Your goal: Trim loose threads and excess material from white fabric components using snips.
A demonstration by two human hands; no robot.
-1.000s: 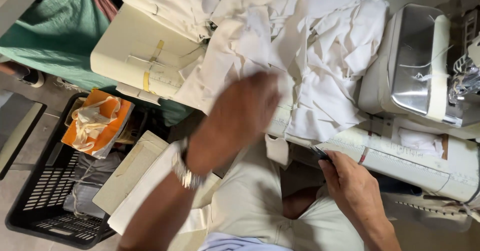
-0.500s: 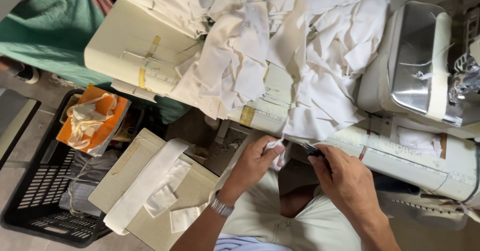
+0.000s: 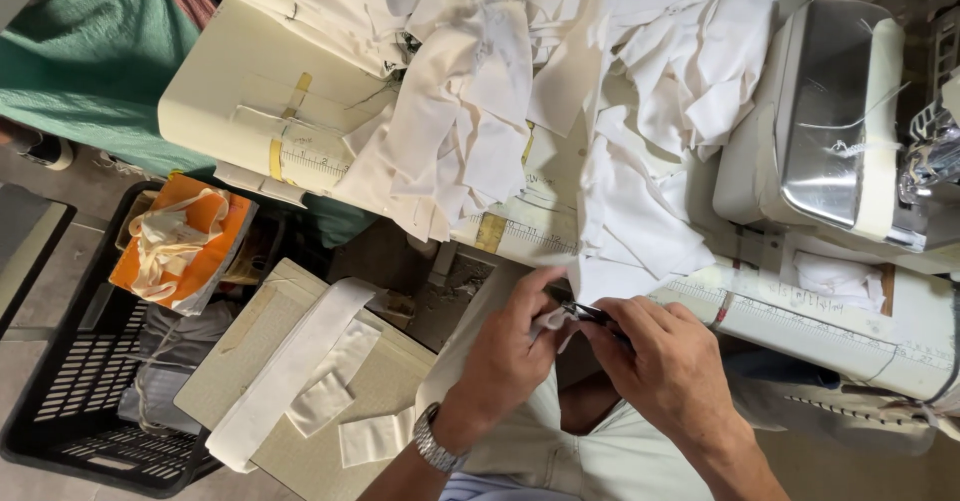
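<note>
My left hand (image 3: 508, 351) pinches a small white fabric piece (image 3: 549, 321) just below the sewing table's front edge. A metal watch sits on that wrist. My right hand (image 3: 668, 369) grips a small dark thread snipper (image 3: 590, 315), its tip touching the fabric piece. Both hands meet above my lap, close to the edge of the cream table (image 3: 240, 111). A heap of white fabric pieces (image 3: 540, 91) covers the table above them.
A sewing machine (image 3: 840, 121) stands at the right. A black plastic crate (image 3: 70, 361) at lower left holds an orange pack with cream strips (image 3: 180, 241). A beige board (image 3: 300, 361) beside my knee carries white fabric strips. Green cloth (image 3: 90, 61) lies at upper left.
My left hand came down from the fabric heap to my lap with a small white piece. It now meets my right hand, which holds the snipper against the piece.
</note>
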